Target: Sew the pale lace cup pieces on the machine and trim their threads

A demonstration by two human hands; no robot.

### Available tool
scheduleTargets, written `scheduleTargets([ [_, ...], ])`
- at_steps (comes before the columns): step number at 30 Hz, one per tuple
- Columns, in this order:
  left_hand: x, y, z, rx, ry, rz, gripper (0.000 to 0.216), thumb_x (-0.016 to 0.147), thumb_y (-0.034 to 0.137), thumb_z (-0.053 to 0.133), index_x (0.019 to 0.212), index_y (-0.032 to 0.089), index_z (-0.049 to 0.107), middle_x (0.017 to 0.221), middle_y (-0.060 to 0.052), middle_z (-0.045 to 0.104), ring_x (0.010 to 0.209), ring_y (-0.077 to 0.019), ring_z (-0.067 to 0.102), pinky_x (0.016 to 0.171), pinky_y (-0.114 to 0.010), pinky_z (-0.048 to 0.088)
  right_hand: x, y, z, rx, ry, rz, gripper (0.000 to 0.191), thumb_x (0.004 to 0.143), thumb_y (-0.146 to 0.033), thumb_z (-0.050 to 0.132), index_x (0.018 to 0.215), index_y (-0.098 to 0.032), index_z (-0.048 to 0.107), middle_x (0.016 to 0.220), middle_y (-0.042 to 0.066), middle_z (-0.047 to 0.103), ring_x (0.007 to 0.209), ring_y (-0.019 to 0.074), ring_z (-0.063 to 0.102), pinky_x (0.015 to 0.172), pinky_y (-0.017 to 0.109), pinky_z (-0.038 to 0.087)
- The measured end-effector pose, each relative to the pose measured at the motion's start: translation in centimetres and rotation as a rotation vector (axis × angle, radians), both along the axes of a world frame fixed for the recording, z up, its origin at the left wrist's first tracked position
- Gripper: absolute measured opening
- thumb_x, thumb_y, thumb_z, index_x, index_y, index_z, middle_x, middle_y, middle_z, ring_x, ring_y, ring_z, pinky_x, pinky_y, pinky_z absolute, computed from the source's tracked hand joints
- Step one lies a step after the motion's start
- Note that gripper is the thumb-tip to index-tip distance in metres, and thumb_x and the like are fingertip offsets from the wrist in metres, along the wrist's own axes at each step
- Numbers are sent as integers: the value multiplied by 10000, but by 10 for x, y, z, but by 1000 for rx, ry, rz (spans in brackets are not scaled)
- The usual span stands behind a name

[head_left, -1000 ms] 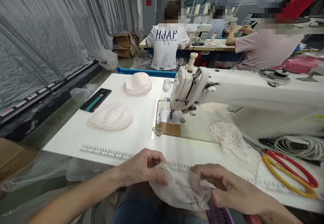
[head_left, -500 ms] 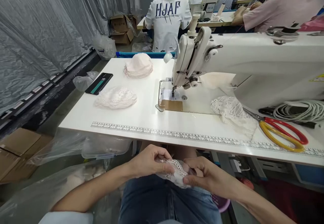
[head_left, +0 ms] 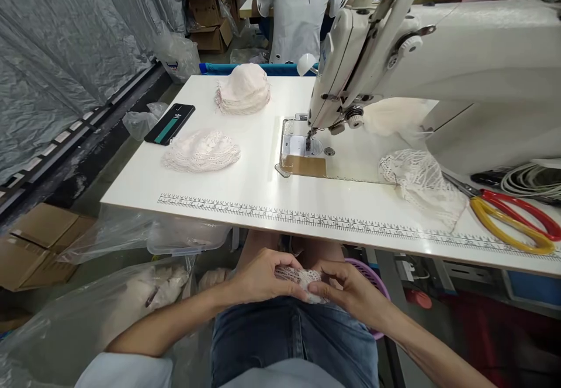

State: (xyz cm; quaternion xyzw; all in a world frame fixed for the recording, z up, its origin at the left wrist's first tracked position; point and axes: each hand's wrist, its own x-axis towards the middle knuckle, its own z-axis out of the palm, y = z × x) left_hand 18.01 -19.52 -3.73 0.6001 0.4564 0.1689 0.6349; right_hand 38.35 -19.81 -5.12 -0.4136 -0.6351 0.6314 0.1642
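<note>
Over my lap, just below the table edge, a small piece of white lace fabric (head_left: 307, 283) is held between both hands. My left hand (head_left: 267, 277) pinches its left side between thumb and fingers. On the other side my right hand (head_left: 346, 286) grips it, thumb on top. Part of the lace is hidden by the fingers. On the table lie a stack of lace pieces (head_left: 201, 151) and, behind it, a stack of pale pink fabric cups (head_left: 244, 89). More white lace (head_left: 423, 183) rests right of the sewing machine's (head_left: 309, 142) needle area.
Scissors with red and yellow handles (head_left: 512, 224) lie at the table's right, near a coiled cable (head_left: 532, 180). A phone (head_left: 169, 124) sits at the left edge. A printed ruler (head_left: 280, 214) runs along the front. Below are a purple basket (head_left: 372, 280) and plastic bags (head_left: 87, 318). A person (head_left: 302, 14) sits ahead.
The camera view has tilted down and come closer to the table. Both hands have turned and bunched the lace, so less of it shows between the fingers.
</note>
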Motion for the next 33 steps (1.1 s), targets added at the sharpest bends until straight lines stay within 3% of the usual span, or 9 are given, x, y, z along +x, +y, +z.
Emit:
scheduleTargets([
  [7,2,1,-5,-7,28,21,273,672,339,714,851,134,690,733,-10,657,672,-126,551,603,-194,383,3,1,-1,-19,-15,15,275,846,-421,551,776,-159,596,692,-6,547,646,119,484,579,214,383],
  [14,1,0,-6,0,33,11,278,681,377,704,832,144,688,679,5,626,574,-89,495,524,-178,333,4,-2,2,192,-79,-56,185,873,-380,517,966,-221,519,855,17,569,745,137,531,636,231,444],
  [23,6,-2,-5,21,90,15,235,651,335,731,758,132,680,551,53,496,518,-59,399,484,-169,265,1,-3,-2,214,-77,-27,128,882,-343,520,921,-225,551,817,-5,594,725,132,538,637,225,419],
  [28,8,-4,-8,-32,98,28,223,644,321,733,743,132,667,576,51,509,532,-61,396,495,-167,279,1,-6,-4,224,-86,-16,123,882,-311,512,811,-210,513,764,-8,573,693,133,515,618,230,392],
  [33,8,-6,-9,-60,90,49,230,638,321,737,730,126,656,606,44,528,561,-69,420,511,-167,293,1,-7,-3,225,-32,-13,91,895,-266,491,821,-214,503,824,-2,578,762,137,542,658,234,397],
])
